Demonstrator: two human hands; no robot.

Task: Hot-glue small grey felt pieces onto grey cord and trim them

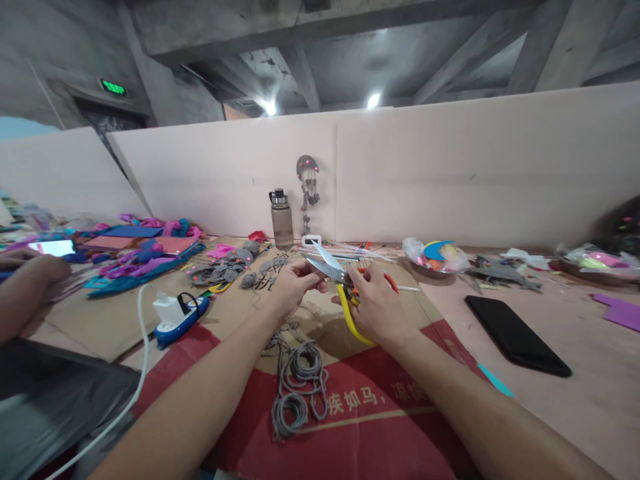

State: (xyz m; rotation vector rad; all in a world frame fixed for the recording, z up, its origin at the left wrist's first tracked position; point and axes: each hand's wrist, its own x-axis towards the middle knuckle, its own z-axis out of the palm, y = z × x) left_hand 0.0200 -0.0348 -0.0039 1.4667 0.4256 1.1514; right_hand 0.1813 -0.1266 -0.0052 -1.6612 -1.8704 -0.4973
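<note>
My right hand (375, 303) is closed around a pair of scissors (349, 300) with yellow and red handles. The scissor blades are spread apart and point up to the left, above the cardboard. Close to the blades, my left hand (295, 288) is closed in a pinch; what lies between its fingertips is too small to make out. Below both hands, a coiled grey cord (305, 363) rests on the red and brown cardboard sheet (373, 427), with thinner loose strands near the top of the coils.
A black phone (517, 335) lies at right. A blue power strip (183, 322) with a white cable sits at left, near another person's hand (47, 267). Behind stand a water bottle (282, 223) and a grey hanging ornament (307, 170). Grey pieces (225, 267) lie left of centre.
</note>
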